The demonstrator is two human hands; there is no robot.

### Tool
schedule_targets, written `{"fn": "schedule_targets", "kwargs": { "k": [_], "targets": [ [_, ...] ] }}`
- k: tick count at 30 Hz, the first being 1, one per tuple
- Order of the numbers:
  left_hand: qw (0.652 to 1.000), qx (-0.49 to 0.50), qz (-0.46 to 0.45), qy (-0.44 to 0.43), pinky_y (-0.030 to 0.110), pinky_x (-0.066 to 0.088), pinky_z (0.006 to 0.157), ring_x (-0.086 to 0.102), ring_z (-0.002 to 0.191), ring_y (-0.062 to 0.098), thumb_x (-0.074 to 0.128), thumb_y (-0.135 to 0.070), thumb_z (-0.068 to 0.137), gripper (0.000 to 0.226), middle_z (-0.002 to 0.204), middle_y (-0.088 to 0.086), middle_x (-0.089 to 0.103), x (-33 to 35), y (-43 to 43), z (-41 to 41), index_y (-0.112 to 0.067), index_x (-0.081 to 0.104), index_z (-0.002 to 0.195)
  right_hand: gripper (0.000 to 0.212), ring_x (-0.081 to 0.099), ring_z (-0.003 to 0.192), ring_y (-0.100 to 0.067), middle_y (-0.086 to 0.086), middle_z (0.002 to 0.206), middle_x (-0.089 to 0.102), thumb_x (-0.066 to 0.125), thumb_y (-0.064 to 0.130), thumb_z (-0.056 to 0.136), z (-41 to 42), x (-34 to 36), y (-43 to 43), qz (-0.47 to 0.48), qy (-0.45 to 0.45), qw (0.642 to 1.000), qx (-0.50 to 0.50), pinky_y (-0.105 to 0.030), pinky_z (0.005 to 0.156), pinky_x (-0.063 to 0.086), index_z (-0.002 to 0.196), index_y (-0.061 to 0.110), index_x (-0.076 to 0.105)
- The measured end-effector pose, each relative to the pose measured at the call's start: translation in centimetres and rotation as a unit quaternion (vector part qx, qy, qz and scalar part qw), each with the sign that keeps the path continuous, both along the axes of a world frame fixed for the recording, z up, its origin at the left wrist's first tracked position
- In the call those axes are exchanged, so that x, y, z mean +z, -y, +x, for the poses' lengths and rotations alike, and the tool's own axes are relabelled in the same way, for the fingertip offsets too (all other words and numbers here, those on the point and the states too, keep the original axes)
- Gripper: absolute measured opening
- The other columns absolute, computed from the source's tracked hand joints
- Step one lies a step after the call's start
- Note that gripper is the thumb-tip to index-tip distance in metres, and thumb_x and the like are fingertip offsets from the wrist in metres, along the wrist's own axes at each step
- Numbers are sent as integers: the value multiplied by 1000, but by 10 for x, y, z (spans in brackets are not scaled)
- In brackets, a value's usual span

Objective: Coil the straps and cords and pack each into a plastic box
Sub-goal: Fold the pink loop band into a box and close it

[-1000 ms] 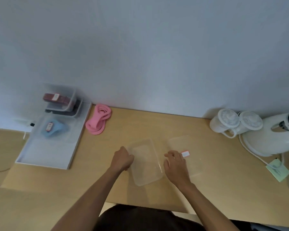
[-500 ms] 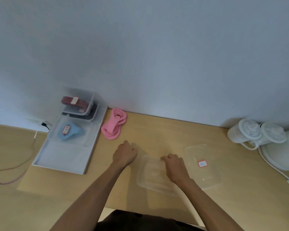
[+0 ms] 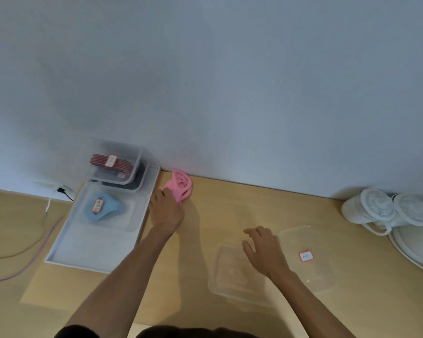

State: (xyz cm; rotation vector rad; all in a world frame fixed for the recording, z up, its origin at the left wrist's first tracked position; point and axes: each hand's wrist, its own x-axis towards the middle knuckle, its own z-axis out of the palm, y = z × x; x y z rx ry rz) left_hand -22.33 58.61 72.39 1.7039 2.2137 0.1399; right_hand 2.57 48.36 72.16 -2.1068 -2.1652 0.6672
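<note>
A coiled pink strap (image 3: 181,185) lies on the wooden table by the wall. My left hand (image 3: 165,211) reaches onto its near end and its fingers close on it. An empty clear plastic box (image 3: 230,274) sits in front of me. Its clear lid (image 3: 310,262), with a small red-edged label, lies just to the right. My right hand (image 3: 264,250) hovers over the box's far right corner with fingers spread and nothing in it.
A white tray (image 3: 93,250) on the left holds a lidded box with a blue strap (image 3: 103,209) and a stack of boxes, the top one holding a red strap (image 3: 111,162). White appliances (image 3: 388,213) stand at the right. Cables (image 3: 34,250) trail left of the tray.
My left hand left the clear box and reached up-left onto the pink strap. My right hand lifted off the box and opened. The view has shifted left.
</note>
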Motion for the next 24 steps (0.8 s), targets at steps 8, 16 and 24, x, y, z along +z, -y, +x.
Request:
{"fn": "schedule_targets", "kwargs": {
  "k": [8,16,24],
  "targets": [
    [994,-107,-22,7,41,33,105,43,118,30,51,-24,90,39,124,12,49,10,12,35,-7,44,124,38,51,107,-22,-2,115,56,54,17,89,-22,9,-31,39,-81,995,37,-34,91,42,127,16,55],
    [956,-277,-9,90,35,34,89,42,105,24,51,-20,88,30,119,4,50,21,33,78,-15,48,118,60,48,109,-28,-7,133,46,68,13,76,-32,9,-42,92,-85,990,57,-36,92,43,132,19,47],
    [943,-317,-12,103,30,36,91,43,106,20,54,-25,87,24,112,1,48,22,37,84,-17,49,110,29,47,98,-21,-2,104,61,64,40,72,-11,11,-46,170,-34,983,68,-34,71,47,92,19,62]
  ]
}}
